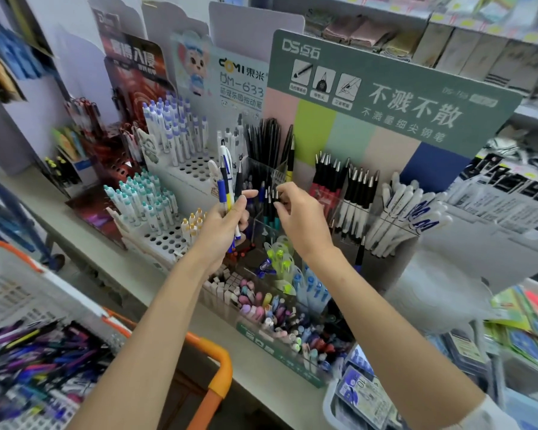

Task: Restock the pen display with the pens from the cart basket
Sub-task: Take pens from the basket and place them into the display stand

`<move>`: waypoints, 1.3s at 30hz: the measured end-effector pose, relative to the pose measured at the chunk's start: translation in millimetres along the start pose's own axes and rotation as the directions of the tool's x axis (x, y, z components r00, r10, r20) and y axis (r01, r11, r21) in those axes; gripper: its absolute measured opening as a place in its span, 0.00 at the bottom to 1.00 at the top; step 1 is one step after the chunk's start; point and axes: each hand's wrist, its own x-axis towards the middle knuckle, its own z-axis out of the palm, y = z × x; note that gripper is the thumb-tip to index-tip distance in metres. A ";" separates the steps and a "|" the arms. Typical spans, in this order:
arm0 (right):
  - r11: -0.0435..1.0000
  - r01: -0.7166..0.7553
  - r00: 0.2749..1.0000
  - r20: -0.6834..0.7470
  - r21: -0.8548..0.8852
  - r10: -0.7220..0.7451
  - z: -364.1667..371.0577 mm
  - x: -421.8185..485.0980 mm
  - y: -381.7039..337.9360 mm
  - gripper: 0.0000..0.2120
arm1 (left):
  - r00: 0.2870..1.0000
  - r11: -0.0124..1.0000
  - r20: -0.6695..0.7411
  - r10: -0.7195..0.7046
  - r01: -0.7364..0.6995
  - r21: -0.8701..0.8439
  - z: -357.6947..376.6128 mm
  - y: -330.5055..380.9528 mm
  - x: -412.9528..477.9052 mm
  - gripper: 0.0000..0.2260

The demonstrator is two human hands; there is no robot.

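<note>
Bright, even indoor light, shadows faint. Wide-angle bending at edges; shelves (491, 57) upper right and cart basket (28, 352) lower left blur. Centre fairly sharp.

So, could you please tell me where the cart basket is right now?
In the head view the cart basket sits at the lower left, in front of the shelf, just left of the left forearm.

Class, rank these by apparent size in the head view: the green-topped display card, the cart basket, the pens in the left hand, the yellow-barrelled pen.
1. Green-topped display card.
2. Cart basket, cropped and nearest the camera, so unsure against the card.
3. Pens in the left hand.
4. Yellow-barrelled pen.
</note>
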 end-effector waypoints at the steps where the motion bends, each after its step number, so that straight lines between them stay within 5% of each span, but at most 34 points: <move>1: 1.000 -0.005 1.000 0.027 -0.024 0.005 1.8 0.3 1.3 0.10 | 1.000 1.000 0.006 0.002 -0.002 -0.004 -0.5 -0.6 -0.4 0.14; 6: 0.997 -0.001 1.000 0.027 -0.074 0.003 1.6 2.4 3.2 0.12 | 0.998 0.999 0.067 0.013 -0.011 -0.035 -0.1 1.8 -4.8 0.14; 9: 0.986 -0.027 0.989 -0.141 0.165 0.051 -17.7 10.9 -12.4 0.15 | 0.992 1.000 0.128 -0.007 0.007 0.002 4.7 6.4 -4.5 0.13; 12: 0.885 -0.037 0.994 -0.074 0.463 0.080 -32.7 21.3 -29.4 0.18 | 0.984 0.999 0.172 -0.047 0.050 -0.013 14.1 10.5 0.0 0.11; 15: 0.891 -0.004 0.995 -0.083 0.454 0.047 -37.7 22.6 -34.8 0.18 | 0.971 0.998 0.232 -0.059 0.062 -0.006 24.5 15.4 2.0 0.11; 19: 0.894 0.026 0.928 -0.344 0.447 0.145 -45.1 19.8 -19.9 0.17 | 0.996 0.998 0.069 -0.050 0.053 -0.037 23.8 17.3 5.8 0.11; 23: 0.948 0.050 0.921 -0.383 0.314 0.078 -35.0 13.3 -12.8 0.13 | 0.998 0.999 -0.062 -0.013 0.015 0.039 15.1 9.9 6.3 0.15; 27: 0.933 0.025 0.868 -0.471 0.358 0.157 -34.0 15.9 -9.3 0.17 | 0.995 0.999 -0.092 -0.041 0.039 -0.021 5.2 2.5 7.0 0.13; 33: 0.995 0.095 0.973 -0.216 0.025 -0.087 -10.7 11.7 -2.7 0.15 | 0.993 0.976 0.117 -0.023 0.047 -0.214 -4.9 -0.3 5.2 0.20; 39: 0.993 0.084 0.993 -0.075 -0.080 -0.090 7.5 7.4 0.5 0.11 | 0.989 0.971 0.146 -0.022 0.056 -0.231 -7.1 0.1 5.2 0.24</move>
